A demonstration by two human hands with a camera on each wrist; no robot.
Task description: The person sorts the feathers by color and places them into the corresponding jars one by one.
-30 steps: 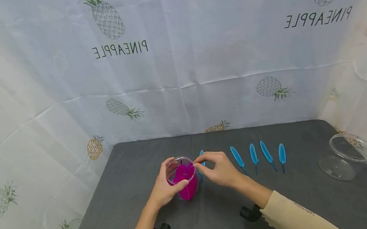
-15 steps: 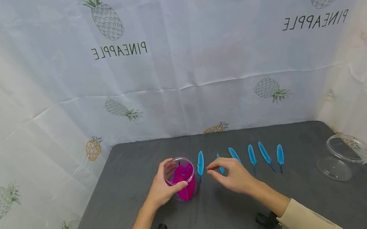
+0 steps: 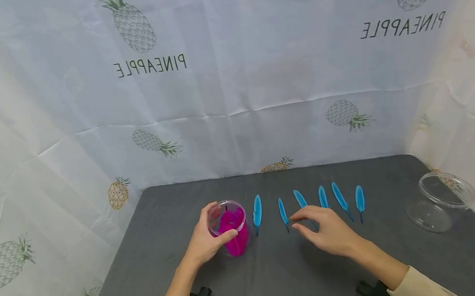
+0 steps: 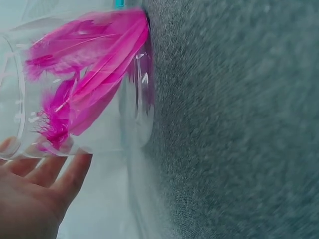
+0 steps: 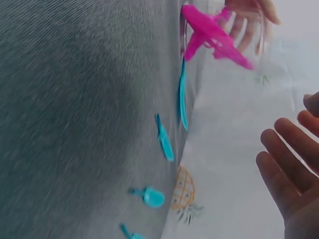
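Pink feathers [image 4: 102, 82] lean inside the clear jar [image 4: 107, 137], which the left hand [image 3: 203, 241] grips and should hold steady, while the right hand [image 3: 330, 230], its fingers parted and empty, should pass gently beside the blue feathers [image 3: 257, 210]

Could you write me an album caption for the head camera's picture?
Left hand around a clear jar of pink feathers, right hand near a row of six blue feathers.
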